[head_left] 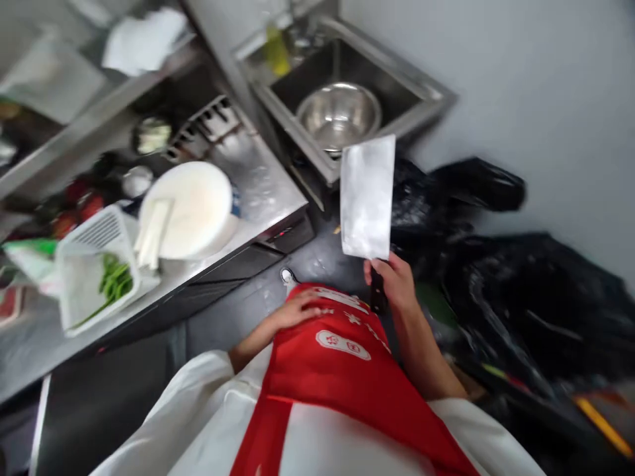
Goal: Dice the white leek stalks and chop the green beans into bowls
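In my right hand is a cleaver, its dark handle gripped and its broad blade pointing up and away from me. The blade stands in front of the floor and the near corner of the sink. My left hand rests flat against the red apron I wear, fingers stretched out and holding nothing. To the left, on the steel counter, sits a round white chopping block with pale strips at its edge. A white basket beside it holds green vegetables.
A steel sink with a metal bowl lies ahead, a yellow bottle at its corner. Black plastic bags bulk on the right. A knife rack stands behind the block. Above the counter runs a shelf.
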